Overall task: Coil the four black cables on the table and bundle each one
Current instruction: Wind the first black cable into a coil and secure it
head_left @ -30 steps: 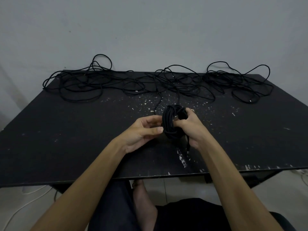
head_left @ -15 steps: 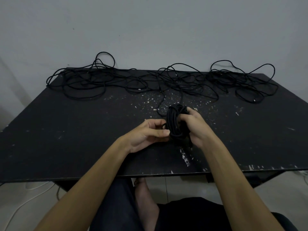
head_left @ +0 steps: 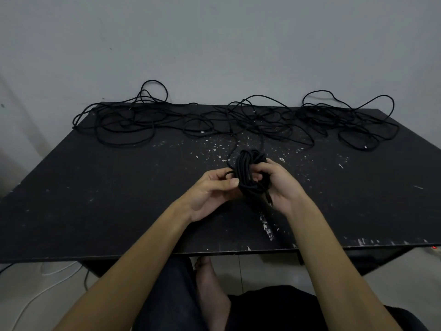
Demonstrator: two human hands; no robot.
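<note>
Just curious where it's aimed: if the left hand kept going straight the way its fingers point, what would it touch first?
The left hand points right, straight at the coiled cable the right hand holds; its fingertips look about touching already.

Plain room, bare grey wall [head_left: 214,44], scuffed black table [head_left: 95,199], tiled floor [head_left: 393,278]

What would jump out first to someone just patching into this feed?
The eye goes first to the two hands at the centre of the table: the right hand grips a tight coil of black cable, and the left hand pinches a strand beside it. Behind them, loose black cables sprawl in a tangle along the far edge against the grey wall. White flecks scar the dark tabletop.
</note>
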